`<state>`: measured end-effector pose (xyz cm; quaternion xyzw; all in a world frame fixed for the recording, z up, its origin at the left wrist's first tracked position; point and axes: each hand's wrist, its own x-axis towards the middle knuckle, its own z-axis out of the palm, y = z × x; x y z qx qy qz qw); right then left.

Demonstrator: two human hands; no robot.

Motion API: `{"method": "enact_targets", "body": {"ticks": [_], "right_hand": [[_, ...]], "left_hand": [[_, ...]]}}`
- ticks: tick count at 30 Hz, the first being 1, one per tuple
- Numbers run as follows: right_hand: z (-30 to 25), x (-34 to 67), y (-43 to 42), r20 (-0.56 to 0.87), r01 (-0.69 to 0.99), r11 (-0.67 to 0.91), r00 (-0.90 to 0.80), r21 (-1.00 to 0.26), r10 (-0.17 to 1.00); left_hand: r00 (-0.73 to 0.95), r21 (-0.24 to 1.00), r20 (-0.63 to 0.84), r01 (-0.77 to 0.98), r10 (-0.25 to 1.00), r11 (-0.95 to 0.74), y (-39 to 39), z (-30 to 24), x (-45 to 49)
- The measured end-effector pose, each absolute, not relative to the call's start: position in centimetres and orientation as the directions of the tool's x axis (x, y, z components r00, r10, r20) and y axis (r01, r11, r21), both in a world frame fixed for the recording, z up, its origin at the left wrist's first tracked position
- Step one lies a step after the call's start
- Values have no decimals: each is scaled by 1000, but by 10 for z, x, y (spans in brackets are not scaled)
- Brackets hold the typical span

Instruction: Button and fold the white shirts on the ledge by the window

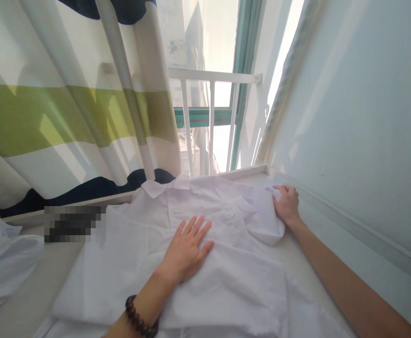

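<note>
- So, the white shirt (pixel 222 277) lies spread across a smooth pale surface (pixel 59 265), thin matte cloth with soft creases and a few sharper folds.
- Left hand (pixel 189 249) rests palm-down on it, fingers fanned, gripping nothing (chunky round-bead bracelet (pixel 137 323) on that wrist).
- Right hand (pixel 287 206) curls its fingers, grasping the shirt's puffy, bunched edge.
- Another crumpled white cloth (pixel 4 263) sits left, below the wavy striped curtain (pixel 74 112).
</note>
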<state>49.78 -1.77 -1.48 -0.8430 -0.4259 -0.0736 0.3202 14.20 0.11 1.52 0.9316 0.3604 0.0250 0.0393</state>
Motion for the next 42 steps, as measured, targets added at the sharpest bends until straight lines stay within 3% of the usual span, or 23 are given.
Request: {"method": "enact_targets", "body": {"ticks": [4, 8, 11, 13, 17, 19, 21, 23, 31, 36, 42], "right_hand": [[-10, 471, -26, 321, 848, -280, 446, -450, 835], [-14, 464, -35, 62, 955, -141, 162, -261, 985], [-8, 488, -35, -14, 964, -209, 209, -166, 978], [1, 499, -36, 11, 953, -272, 276, -134, 961], [23, 471, -52, 330, 958, -278, 285, -69, 900], [31, 438, -65, 273, 978, -142, 179, -150, 945], [37, 407, -76, 13, 953, -14, 19, -303, 1000], [43, 387, -81, -134, 924, 14, -71, -382, 988], [58, 408, -93, -455, 945, -43, -115, -323, 883], [56, 422, -96, -510, 931, -53, -149, -361, 847], [47, 412, -76, -443, 697, -268, -79, -665, 893]], "left_hand": [[738, 74, 61, 668, 672, -740, 5, 8, 136], [739, 68, 97, 664, 667, -745, 10, 4, 130], [728, 68, 117, 673, 676, -737, 13, 1, 123], [723, 67, 117, 678, 681, -732, 15, 0, 119], [723, 66, 128, 677, 679, -733, 16, -2, 118], [725, 64, 144, 673, 674, -737, 16, -3, 119], [722, 59, 156, 674, 674, -736, 15, -4, 119], [720, 51, 152, 679, 677, -733, 15, -3, 119], [724, 63, 152, 672, 673, -738, 14, -3, 115], [727, 74, 152, 667, 670, -741, 15, -2, 113], [659, 92, 83, 742, 747, -664, 32, 7, 101]]}}
